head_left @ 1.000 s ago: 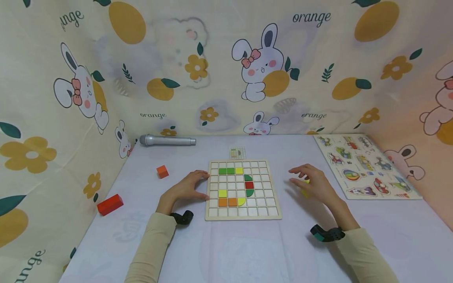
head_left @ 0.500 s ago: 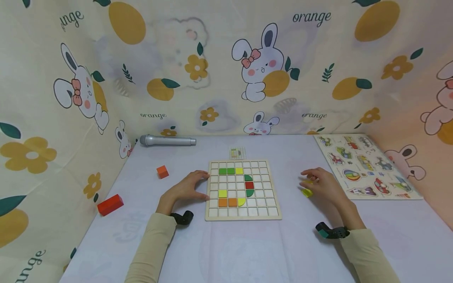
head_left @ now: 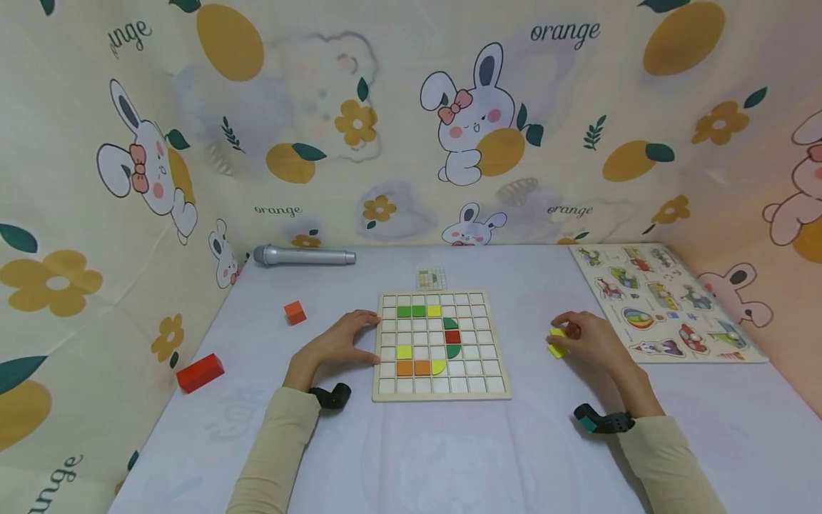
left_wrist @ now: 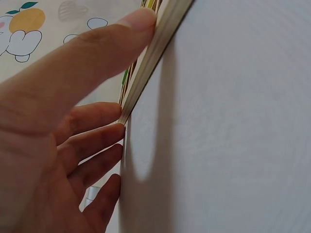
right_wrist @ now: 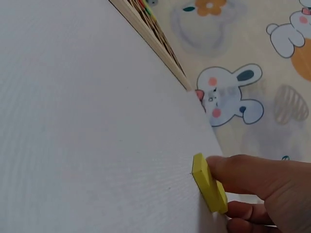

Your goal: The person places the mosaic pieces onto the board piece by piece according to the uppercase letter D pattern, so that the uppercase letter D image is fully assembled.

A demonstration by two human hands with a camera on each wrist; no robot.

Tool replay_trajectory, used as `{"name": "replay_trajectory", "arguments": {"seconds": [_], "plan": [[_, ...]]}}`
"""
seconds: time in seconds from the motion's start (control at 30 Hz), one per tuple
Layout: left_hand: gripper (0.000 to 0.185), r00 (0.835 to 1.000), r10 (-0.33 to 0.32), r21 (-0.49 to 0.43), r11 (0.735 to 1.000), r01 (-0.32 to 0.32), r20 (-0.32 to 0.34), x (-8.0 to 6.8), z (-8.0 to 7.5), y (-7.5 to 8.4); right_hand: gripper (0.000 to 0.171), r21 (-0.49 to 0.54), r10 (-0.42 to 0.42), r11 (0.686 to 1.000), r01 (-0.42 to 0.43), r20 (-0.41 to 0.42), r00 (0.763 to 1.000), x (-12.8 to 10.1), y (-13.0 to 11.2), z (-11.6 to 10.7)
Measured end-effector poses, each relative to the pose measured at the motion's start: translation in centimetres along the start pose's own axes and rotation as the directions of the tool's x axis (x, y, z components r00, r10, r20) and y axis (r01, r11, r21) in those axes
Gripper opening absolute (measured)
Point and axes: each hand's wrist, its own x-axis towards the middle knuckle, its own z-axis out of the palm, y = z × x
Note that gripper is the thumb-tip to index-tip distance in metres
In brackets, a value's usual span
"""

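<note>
My right hand (head_left: 594, 341) pinches a yellow tile (head_left: 556, 344) on the worktop (head_left: 449, 450), at three o'clock of the grid board (head_left: 440, 345). My left hand (head_left: 340, 338) lies flat-fingered against its nine o'clock edge. Ten tiles sit in place (most cells stand bare).

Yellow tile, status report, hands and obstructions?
Right hand pinches yellow tile on table. Left hand steadies grid board. Path to board clear.
</note>
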Motion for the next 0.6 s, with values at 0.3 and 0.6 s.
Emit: {"name": "replay_trajectory", "arguments": {"seconds": [0.3, 0.6], "plan": [[0.078, 1.0, -0.01, -0.007, 1.0, 0.01, 0.0, -0.03, -0.04, 0.09, 0.038, 0.045, 0.062, 0.997, -0.065, 0.064, 0.996, -0.13, -0.36, -0.68], [0.077, 1.0, 0.004, 0.003, 1.0, -0.004, -0.002, -0.01, 0.06, -0.08, 0.033, 0.056, 0.107, 0.992, -0.111, 0.072, 0.992, -0.21, -0.45, -0.79]]}}
